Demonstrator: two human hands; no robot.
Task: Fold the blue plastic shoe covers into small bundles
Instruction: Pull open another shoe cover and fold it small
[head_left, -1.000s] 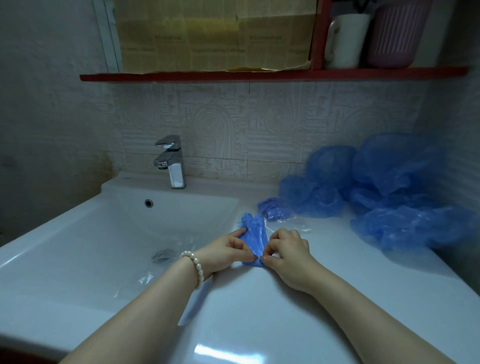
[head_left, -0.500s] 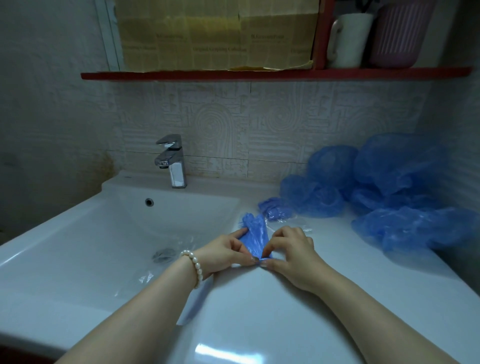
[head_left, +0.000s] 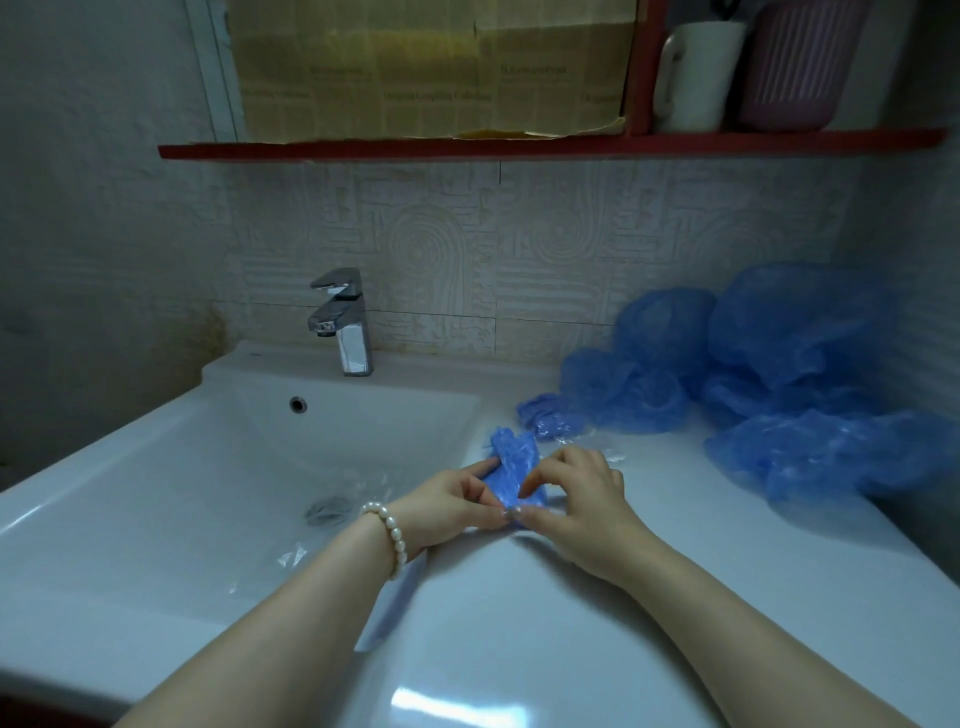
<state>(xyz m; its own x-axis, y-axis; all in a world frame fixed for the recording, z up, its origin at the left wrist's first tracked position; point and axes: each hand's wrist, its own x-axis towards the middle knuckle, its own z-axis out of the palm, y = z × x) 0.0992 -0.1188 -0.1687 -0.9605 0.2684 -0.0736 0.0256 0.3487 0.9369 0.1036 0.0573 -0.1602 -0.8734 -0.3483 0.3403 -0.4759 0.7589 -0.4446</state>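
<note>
A narrow, partly folded blue shoe cover (head_left: 511, 465) lies on the white counter by the basin's right rim. My left hand (head_left: 449, 501), with a pearl bracelet on the wrist, pinches its near left edge. My right hand (head_left: 582, 493) pinches its near right edge, and the fingertips of both hands meet at its near end. A small blue bundle (head_left: 548, 413) sits just behind it. A pile of loose, puffed-up blue shoe covers (head_left: 769, 384) fills the back right of the counter.
The white basin (head_left: 218, 493) lies to the left with a chrome tap (head_left: 345, 325) behind it and clear plastic wrap (head_left: 311, 540) inside. A red shelf (head_left: 519, 145) overhead holds a white mug (head_left: 693, 75) and a pink basket (head_left: 802, 65).
Both hands have drawn slightly closer together over the cover's near end, folding it narrower. The loose pile has not moved.
</note>
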